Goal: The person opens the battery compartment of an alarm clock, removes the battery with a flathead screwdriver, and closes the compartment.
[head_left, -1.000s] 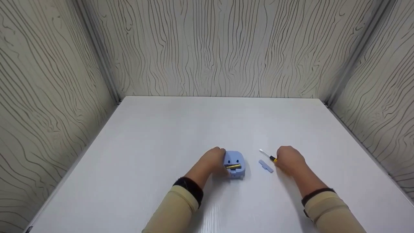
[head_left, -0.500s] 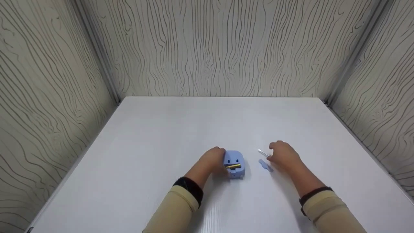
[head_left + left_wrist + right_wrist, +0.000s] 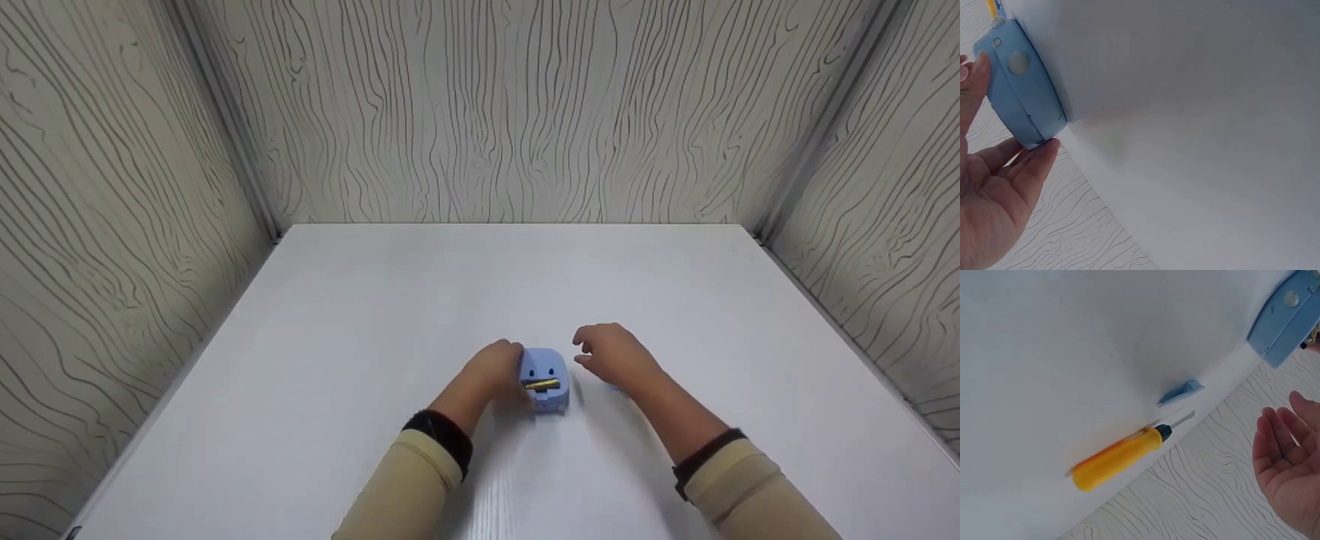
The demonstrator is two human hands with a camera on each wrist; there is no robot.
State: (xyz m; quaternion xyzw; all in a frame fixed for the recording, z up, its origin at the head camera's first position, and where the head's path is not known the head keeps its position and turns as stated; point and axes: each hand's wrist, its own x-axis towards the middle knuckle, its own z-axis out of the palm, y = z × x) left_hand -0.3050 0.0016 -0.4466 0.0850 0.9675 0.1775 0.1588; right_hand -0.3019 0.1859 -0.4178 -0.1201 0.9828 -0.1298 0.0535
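Note:
My left hand grips a light blue, rounded-square device by its left side, thumb and fingers at opposite edges. A gold cylinder that looks like a battery lies in a slot in its upper face, near two dark holes. In the left wrist view, round grey buttons show on the blue casing. Just right of the device is my right hand, holding nothing, its fingers loosely bent. A yellow-handled screwdriver and a small blue cover lie on the table in the right wrist view.
All of this is on a white table. Wood-grain panels rise behind it and at both sides. My right hand and forearm hide the screwdriver and most of the cover in the head view.
The right hand has let go of the screwdriver and moved left, over the small cover and close to the device. The left hand and the device stay where they were.

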